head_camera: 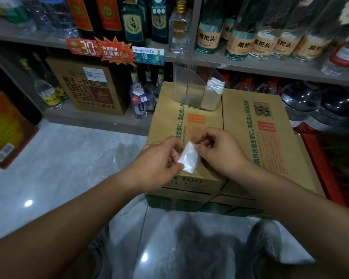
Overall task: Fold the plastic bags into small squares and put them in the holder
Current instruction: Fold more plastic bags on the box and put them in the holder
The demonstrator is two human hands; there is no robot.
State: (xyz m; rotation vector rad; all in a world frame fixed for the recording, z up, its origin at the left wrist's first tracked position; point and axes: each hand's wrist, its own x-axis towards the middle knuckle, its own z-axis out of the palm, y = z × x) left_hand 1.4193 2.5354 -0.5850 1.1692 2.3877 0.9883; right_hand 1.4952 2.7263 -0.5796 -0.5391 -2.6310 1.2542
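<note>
L hand point(159, 156) & R hand point(216, 150) pinch folded plastic bag point(188, 158) over cardboard box point(191, 121); clear holder point(197, 87) w/ folded bags at rear.

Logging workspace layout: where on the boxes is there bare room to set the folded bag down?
On the left box, bare cardboard runs from the clear holder down to the left hand and right hand, which pinch the folded bag at the near edge. The right box is bare beyond the right hand. The shelves behind are packed with bottles.
</note>
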